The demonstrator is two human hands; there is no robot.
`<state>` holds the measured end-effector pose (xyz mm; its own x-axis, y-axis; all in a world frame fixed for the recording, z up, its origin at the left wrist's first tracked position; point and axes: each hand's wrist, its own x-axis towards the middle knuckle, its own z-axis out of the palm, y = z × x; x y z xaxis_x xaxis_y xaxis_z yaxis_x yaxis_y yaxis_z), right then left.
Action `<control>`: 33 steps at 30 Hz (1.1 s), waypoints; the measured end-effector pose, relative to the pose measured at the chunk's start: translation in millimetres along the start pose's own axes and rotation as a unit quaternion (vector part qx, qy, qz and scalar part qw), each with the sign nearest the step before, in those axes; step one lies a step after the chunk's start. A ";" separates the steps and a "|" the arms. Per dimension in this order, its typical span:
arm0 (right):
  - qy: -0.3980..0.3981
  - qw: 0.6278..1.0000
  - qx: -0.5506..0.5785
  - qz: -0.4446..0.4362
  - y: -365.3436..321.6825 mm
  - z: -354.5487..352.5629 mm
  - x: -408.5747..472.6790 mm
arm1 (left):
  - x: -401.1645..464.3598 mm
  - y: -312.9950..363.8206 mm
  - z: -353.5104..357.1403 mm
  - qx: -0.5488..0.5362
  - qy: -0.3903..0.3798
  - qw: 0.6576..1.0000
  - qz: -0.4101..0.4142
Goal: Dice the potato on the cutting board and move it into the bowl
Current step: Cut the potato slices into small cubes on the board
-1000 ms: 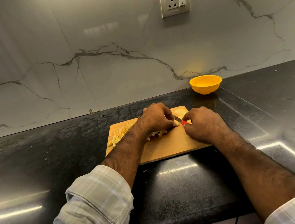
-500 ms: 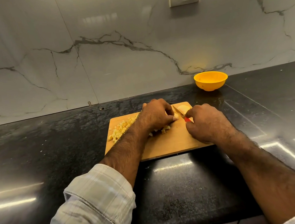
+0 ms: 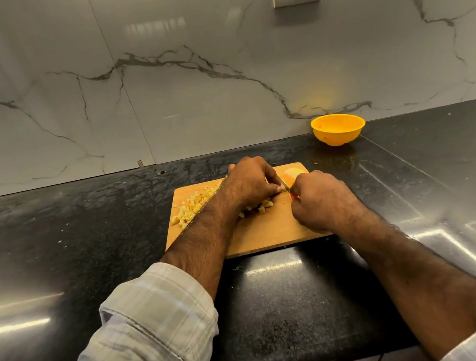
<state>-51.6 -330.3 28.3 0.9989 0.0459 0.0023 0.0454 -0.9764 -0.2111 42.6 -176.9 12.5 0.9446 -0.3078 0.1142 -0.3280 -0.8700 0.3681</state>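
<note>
Potato cubes [image 3: 191,208] lay heaped on the left of the cutting board [image 3: 266,230]. The left hand [image 3: 250,183] pinched a small potato piece against the wood; the right hand [image 3: 320,200] gripped the knife [image 3: 286,185] beside it. The bowl [image 3: 338,128] sat well apart by the wall.

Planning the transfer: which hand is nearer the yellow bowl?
Right. The right hand, gripping the knife, sits just in front of the yellow bowl; the left hand is farther left, over the potato.

Warm, dim light is cast from above; glare streaks are seen on the countertop [image 3: 62,259]; edges are bowed.
</note>
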 end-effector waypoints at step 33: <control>0.017 0.999 -0.020 -0.023 -6.8 6.3 -0.2 | -4.1 -1.8 -5.5 -0.006 -0.014 1.000 -0.018</control>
<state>-52.2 -322.3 23.6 0.9955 0.0836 0.0436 0.0899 -0.9812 -0.1710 39.4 -171.9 16.4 0.9552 -0.2861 0.0754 -0.2926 -0.8760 0.3835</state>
